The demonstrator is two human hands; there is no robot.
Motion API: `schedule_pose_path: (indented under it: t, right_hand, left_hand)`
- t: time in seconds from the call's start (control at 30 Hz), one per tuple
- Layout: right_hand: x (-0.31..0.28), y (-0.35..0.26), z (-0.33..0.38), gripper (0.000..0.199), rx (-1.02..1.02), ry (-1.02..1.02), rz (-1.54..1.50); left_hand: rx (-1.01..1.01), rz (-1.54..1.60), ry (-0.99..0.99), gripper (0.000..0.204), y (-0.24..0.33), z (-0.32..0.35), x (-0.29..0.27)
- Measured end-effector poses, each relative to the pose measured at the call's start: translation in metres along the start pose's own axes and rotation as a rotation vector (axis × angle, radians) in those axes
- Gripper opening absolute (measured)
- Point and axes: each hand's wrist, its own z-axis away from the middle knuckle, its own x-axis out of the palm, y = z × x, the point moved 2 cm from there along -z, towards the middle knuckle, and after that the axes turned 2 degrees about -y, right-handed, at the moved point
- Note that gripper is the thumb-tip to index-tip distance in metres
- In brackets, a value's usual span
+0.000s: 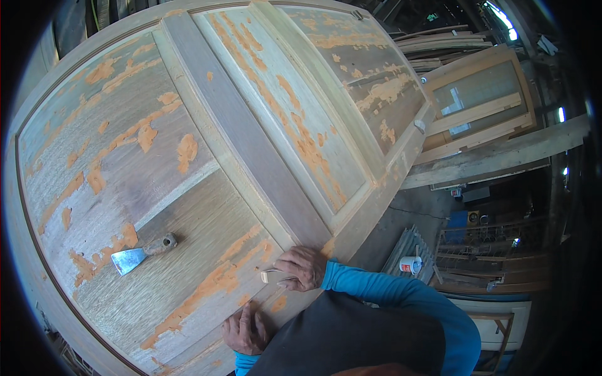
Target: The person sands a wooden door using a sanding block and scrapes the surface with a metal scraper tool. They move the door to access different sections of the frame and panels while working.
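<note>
A large wooden door (251,182) lies in front of me, its panels patched with orange-brown filler (207,294). My right hand (302,268) is closed at the door's near side, pinching a small, thin, pale-edged flat piece (266,276) against the frame. Its exact kind does not show. Lower and to the left, my left hand (246,330) rests on the near edge of the door with bent fingers apart, holding nothing visible. A putty knife (130,259) with a broad metal blade and worn handle lies on the left panel, away from both hands.
Beyond the door's right end, a wooden beam (495,152) runs across, with a framed glazed panel (480,100) behind it. Stacked boards (439,45) lie at the back. A white tub (411,264) stands lower right near wooden racks (489,260).
</note>
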Motion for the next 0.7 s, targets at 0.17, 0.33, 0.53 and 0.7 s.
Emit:
schedule_pose_path:
  t: [0.17, 0.33, 0.53, 0.7]
  right_hand:
    - [0.0018, 0.0040, 0.0027, 0.048, -0.030, 0.023, 0.023]
    - [0.0009, 0.0013, 0.0029, 0.047, -0.017, 0.046, 0.026]
    - [0.0029, 0.0013, 0.0028, 0.047, -0.031, 0.076, 0.042]
    - [0.0009, 0.0000, 0.0017, 0.047, -0.031, 0.080, 0.042]
  left_hand:
    - [0.016, 0.109, 0.107, 0.028, 0.0049, -0.0036, 0.0006]
    - [0.023, 0.119, 0.117, 0.025, 0.0028, 0.0001, 0.0038]
    - [0.051, 0.069, 0.113, 0.025, 0.0041, -0.0005, 0.0025]
    - [0.038, 0.052, 0.114, 0.026, 0.0019, 0.0034, 0.0059]
